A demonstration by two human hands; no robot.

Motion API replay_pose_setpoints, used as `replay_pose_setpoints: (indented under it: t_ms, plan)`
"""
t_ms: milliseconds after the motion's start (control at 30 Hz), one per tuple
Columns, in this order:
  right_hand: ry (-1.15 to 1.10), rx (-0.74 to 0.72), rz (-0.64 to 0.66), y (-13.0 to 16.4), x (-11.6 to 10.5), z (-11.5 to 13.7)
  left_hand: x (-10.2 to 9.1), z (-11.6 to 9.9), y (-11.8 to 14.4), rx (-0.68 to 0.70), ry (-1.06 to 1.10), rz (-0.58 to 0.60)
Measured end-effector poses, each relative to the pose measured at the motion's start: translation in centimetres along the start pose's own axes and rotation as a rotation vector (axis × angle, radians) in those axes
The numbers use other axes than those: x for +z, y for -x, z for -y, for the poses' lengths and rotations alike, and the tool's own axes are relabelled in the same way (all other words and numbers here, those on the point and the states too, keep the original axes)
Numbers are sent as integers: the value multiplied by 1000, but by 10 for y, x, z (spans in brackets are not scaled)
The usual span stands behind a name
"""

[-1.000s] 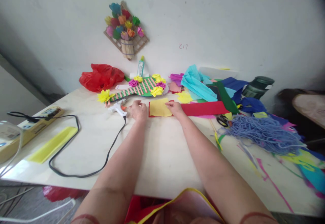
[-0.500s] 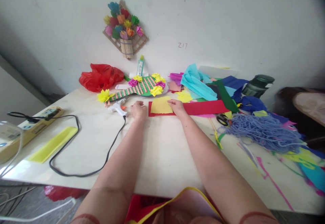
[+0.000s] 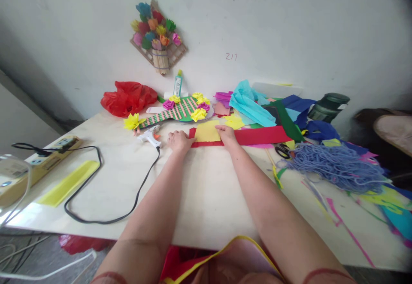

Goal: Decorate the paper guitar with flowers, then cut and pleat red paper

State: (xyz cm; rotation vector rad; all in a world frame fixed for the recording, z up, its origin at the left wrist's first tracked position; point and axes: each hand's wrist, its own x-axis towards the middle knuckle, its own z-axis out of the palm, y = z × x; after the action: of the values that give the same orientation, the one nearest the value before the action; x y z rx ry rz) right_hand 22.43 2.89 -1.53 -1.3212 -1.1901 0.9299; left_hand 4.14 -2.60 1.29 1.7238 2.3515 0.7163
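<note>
The yellow paper square (image 3: 207, 131) is lying on the red paper strip (image 3: 257, 136); the left hand (image 3: 179, 140) is pressing, fingers curled, on the strip's left end, just left of the square; the right hand (image 3: 227, 134) is resting fingers-down on the square's right edge; the glue gun (image 3: 148, 137) is lying near, left of the square.

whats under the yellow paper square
A long red paper strip lies under the yellow paper square, showing along its near edge and right side. The table beneath the square is covered.
</note>
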Motion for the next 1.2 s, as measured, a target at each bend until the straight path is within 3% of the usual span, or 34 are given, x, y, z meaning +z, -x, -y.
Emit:
replay_pose_setpoints:
  t_ms: [133, 267, 400, 500, 833, 967, 1200]
  plan:
    - [-15, -4, -3, 0, -1, 0, -2, -2, -1, -18, 179, 32]
    - [-19, 16, -2, 0, -1, 1, 2, 0, -5, -39, 591, 30]
    - [7, 3, -5, 2, -1, 4, 7, 4, -7, -119, 1055, 132]
    - [23, 5, -5, 4, 0, 6, 5, 6, -6, -102, 1242, 172]
    - [49, 20, 26, 2, -1, 2, -1, 10, -9, -77, 1450, 481]
    - [59, 1, 35, 1, -1, 1, 1, 11, -10, -146, 1441, 436]
    - [74, -17, 41, 0, -1, -1, 1, 7, -7, -152, 1496, 350]
